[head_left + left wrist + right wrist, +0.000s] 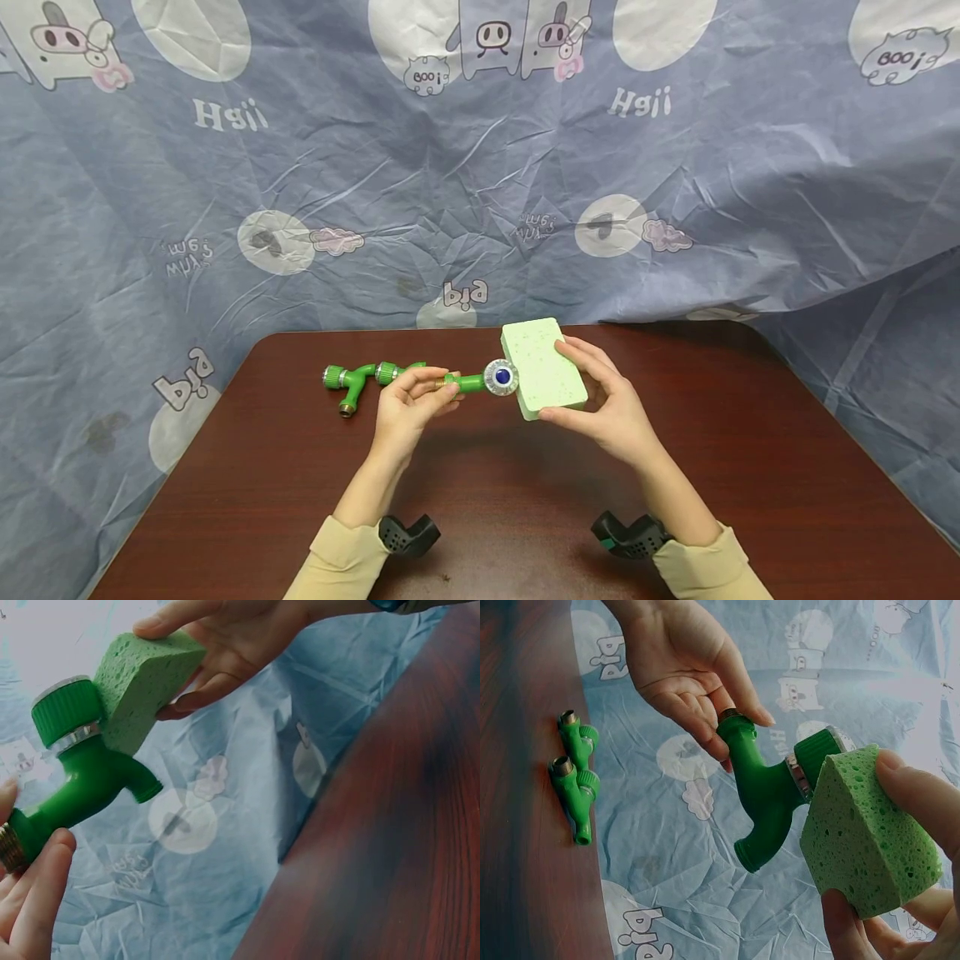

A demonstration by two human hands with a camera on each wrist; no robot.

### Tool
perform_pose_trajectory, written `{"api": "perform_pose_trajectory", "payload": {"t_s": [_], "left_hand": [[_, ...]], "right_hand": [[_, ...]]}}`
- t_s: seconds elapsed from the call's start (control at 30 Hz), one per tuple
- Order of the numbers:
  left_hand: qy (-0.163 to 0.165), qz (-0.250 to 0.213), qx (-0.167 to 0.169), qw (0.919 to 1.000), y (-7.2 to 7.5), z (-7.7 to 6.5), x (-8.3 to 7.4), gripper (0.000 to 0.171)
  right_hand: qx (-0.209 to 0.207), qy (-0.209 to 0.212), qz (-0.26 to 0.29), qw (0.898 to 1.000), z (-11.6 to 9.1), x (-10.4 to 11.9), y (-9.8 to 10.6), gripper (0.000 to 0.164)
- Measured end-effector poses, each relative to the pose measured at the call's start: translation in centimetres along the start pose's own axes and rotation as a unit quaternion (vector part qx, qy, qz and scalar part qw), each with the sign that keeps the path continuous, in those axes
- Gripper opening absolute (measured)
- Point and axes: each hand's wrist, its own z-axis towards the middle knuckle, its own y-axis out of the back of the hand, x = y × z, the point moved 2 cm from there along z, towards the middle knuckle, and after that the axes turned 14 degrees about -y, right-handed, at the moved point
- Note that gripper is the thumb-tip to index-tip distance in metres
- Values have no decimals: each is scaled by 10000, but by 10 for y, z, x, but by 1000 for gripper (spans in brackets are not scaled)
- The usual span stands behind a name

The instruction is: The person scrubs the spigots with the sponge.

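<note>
Held up over the table, a green tap (471,383) has a ribbed round knob with a blue centre and a brass threaded end. My left hand (408,408) pinches it near that threaded end, thumb and fingers on either side. In my right hand (611,404) is a light green sponge (546,367), a thick block gripped by its edges between thumb and fingers. In the right wrist view the sponge (870,832) touches or nearly touches the knob of the tap (761,787). The tap's spout (146,784) points away from the sponge in the left wrist view.
Two more green taps lie on the dark wood table (525,517), one at the far left (352,383), the other (390,371) partly behind my left hand. A blue printed cloth (450,183) hangs behind the table's far edge. Black devices (408,536) sit on both wrists.
</note>
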Motion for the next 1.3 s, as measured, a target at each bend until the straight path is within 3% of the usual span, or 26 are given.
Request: {"api": "perform_pose_trajectory", "payload": {"t_s": [0.23,0.4,0.6,0.93,1.3], "left_hand": [[116,882,444,9950,1,0,-2,38],[97,1164,630,9912,1,-2,-3,40],[-33,1213,716,9900,1,-2,-3,36],[-121,949,536,9940,0,-2,-2,36],[136,973,417,9943,0,-3,3,34]], "right_hand": [[-65,80,-87,9999,0,1,1,78],[-156,28,-90,9998,0,0,1,78],[-153,-39,-30,9999,0,0,1,78],[-96,15,-91,9999,-1,1,3,77],[-189,236,-131,9995,-2,7,6,77]]}}
